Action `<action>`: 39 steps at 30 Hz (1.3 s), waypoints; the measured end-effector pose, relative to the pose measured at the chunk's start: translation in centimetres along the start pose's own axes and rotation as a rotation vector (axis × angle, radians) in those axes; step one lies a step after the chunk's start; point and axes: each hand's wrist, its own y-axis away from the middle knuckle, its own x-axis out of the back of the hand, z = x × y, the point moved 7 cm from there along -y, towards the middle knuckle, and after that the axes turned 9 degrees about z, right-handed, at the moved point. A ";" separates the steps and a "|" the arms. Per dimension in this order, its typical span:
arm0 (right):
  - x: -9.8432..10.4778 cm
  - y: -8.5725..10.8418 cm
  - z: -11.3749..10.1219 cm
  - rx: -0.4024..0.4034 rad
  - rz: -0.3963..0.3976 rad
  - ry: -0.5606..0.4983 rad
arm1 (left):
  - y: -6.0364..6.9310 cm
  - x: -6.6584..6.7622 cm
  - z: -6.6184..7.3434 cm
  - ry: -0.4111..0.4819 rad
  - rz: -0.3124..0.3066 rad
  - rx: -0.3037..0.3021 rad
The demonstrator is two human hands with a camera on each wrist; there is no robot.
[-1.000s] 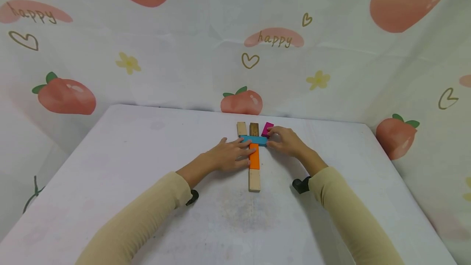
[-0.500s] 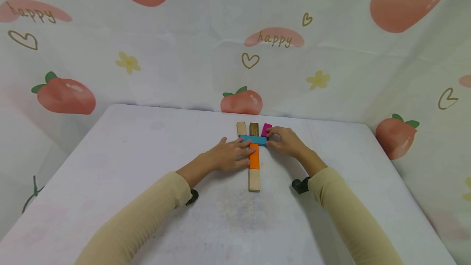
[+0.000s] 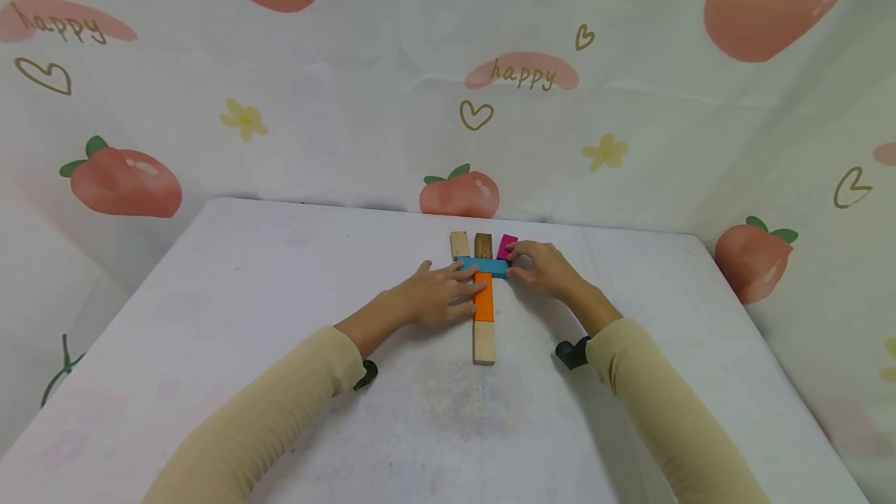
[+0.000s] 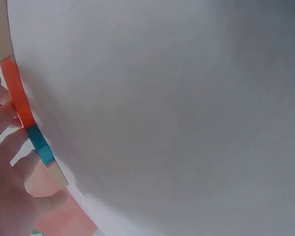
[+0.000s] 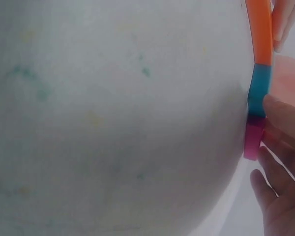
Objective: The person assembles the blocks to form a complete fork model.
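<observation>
Flat wooden blocks lie end to end in the head view. My left hand (image 3: 441, 295), fingers spread, rests over the blue block (image 3: 491, 267) and the orange block (image 3: 484, 304). At the right, my right hand (image 3: 547, 271) touches the magenta block (image 3: 505, 245) with a finger, its thumb against the blue block's right end. The right wrist view shows this thumb on the blue block (image 5: 258, 89) and the fingers beside the magenta block (image 5: 254, 140). A dark wood block (image 3: 483, 246) and a pale block (image 3: 459, 244) stand beyond the blue one.
A second pale block (image 3: 484, 344) continues the line below the orange block. Everything lies on a white-covered table (image 3: 315, 442). Behind it hangs a backdrop (image 3: 350, 99) printed with peaches. Dark wrist devices (image 3: 574, 352) show below the sleeves.
The magenta block has shifted slightly left and turned a little straighter since one second ago. Both hands have stayed nearly in place, and the last half second shows no clear movement.
</observation>
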 end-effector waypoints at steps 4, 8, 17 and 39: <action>0.0 0.0 -0.2 -0.007 -0.017 0.011 | 0.0 0.0 -0.1 0.000 -0.004 0.006; 0.0 -0.1 -0.2 -0.022 -0.039 0.044 | -0.1 -0.1 -0.2 0.016 -0.009 0.010; 0.3 0.1 -0.3 -0.002 -0.027 0.092 | -0.3 0.1 0.0 0.004 -0.017 -0.002; -0.3 0.5 1.6 -0.074 -0.066 0.079 | -0.9 0.1 -0.2 0.041 -0.057 0.030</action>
